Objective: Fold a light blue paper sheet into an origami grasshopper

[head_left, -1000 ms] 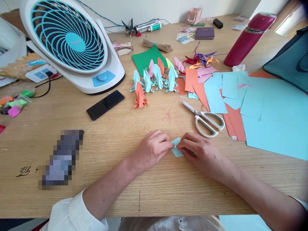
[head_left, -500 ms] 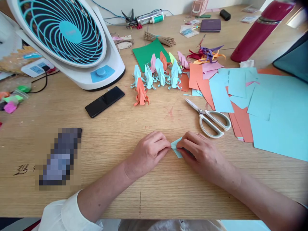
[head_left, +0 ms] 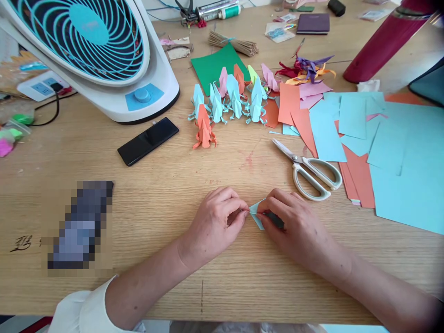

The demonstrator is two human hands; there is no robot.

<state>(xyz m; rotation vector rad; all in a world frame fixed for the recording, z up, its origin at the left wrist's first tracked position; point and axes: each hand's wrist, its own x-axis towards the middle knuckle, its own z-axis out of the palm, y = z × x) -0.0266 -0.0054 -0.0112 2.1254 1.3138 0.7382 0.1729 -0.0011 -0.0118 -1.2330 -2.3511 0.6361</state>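
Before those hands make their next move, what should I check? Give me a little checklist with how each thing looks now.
1. Left hand has the small blue paper: ok, pinched at its left tip.
2. Right hand steadies that paper: ok, fingers on its right part.
3. Folds line up: cannot tell, fingers cover much of it.
4. Scissors away from the fingers: ok, lying untouched beyond the right hand.
5. Front orange folded figure out of the way: ok, well beyond both hands.
6. Fan switched off: cannot tell from a still picture.
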